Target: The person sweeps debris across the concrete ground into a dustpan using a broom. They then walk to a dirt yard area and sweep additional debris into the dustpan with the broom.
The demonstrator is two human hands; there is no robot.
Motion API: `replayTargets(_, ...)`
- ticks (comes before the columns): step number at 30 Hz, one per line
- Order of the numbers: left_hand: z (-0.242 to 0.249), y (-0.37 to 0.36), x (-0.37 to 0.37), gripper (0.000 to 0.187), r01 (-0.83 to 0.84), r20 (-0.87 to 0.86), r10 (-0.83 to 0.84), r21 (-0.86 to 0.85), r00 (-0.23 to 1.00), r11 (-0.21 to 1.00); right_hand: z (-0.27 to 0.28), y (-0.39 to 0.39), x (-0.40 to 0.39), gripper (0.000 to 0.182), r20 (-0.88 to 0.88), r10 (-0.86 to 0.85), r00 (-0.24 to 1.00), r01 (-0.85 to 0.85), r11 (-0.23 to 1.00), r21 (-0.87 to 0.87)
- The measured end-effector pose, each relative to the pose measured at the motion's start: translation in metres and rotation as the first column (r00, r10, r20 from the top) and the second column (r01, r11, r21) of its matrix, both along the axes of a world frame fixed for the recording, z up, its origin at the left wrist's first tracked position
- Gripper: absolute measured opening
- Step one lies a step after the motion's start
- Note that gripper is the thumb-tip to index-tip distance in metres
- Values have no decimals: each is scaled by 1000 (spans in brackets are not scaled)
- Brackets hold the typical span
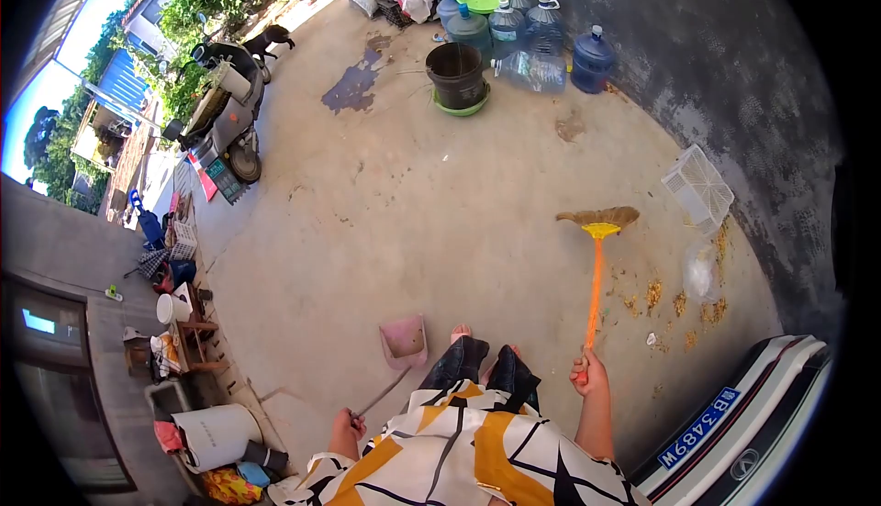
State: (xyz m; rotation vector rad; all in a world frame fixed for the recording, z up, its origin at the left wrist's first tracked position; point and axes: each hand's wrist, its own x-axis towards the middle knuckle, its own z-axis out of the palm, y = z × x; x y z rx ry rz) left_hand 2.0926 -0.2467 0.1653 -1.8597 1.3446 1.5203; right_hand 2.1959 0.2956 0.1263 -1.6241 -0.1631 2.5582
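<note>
My right hand [590, 374] is wrapped round the end of an orange-handled broom [596, 286]. The broom's yellow collar and brown bristles rest on the concrete floor ahead of me, to the right. Down at my left side, my left hand [348, 433] grips the thin handle of a pink dustpan [404, 340], whose pan lies near my feet. Dry yellow-brown debris [653, 297] is scattered on the floor to the right of the broom. The dustpan's inside shows only small specks.
A parked car [734, 423] stands close on my right. By the dark wall lie a white plastic basket [699, 185] and a clear plastic bag [701, 272]. Ahead are a black bucket [456, 75] and several water bottles [543, 27]. A scooter [225, 121] and a dog [267, 40] are at the left.
</note>
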Motion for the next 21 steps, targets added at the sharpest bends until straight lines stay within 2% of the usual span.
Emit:
replayTargets(2, -31, -12, -24, 17, 32, -18, -32, 13, 999, 999, 2, -3, -28, 9, 158, 325, 932, -355, 907, 226)
replayTargets(6, -28, 11, -74, 16, 152, -88, -153, -14, 984, 988, 12, 2, -79, 8, 62, 373, 926, -377, 900, 220)
replayTargets(8, -30, 27, -99, 15, 173, -78, -173, -4, 982, 985, 17, -9, -99, 9, -44, 484, 874, -472, 866, 166)
replayTargets(9, -32, 32, -109, 15, 200, -60, -201, -7, 978, 980, 21, -15, -113, 9, -36, 490, 871, -478, 862, 170)
replayTargets(11, -40, 42, -131, 15, 227, -67, -227, -5, 972, 974, 29, -29, -147, 10, -1, 666, 746, -650, 729, 216)
replayTargets(12, -44, 47, -145, 16, 259, -78, -259, -8, 963, 966, 32, -35, -167, 10, 8, 664, 748, -650, 729, 217)
replayTargets(14, -47, 60, -171, 16, 267, -84, -267, -16, 960, 964, 35, -43, -212, 11, 16, 790, 613, -777, 599, 193)
replayTargets(16, -48, 79, -205, 16, 262, -105, -262, -22, 959, 965, 11, -52, -262, 12, 53, 882, 468, -860, 441, 257)
replayTargets(17, -46, 86, -220, 17, 276, -92, -278, -34, 956, 961, 6, -57, -294, 12, 60, 887, 457, -866, 429, 256)
replayTargets(19, -43, 92, -237, 18, 275, -47, -277, -50, 960, 960, -1, -67, -347, 13, 35, 933, 359, -914, 344, 213)
replayTargets(21, -38, 99, -263, 21, 359, -7, -360, -67, 933, 931, -18, -68, -390, 15, 56, 941, 332, -931, 318, 176)
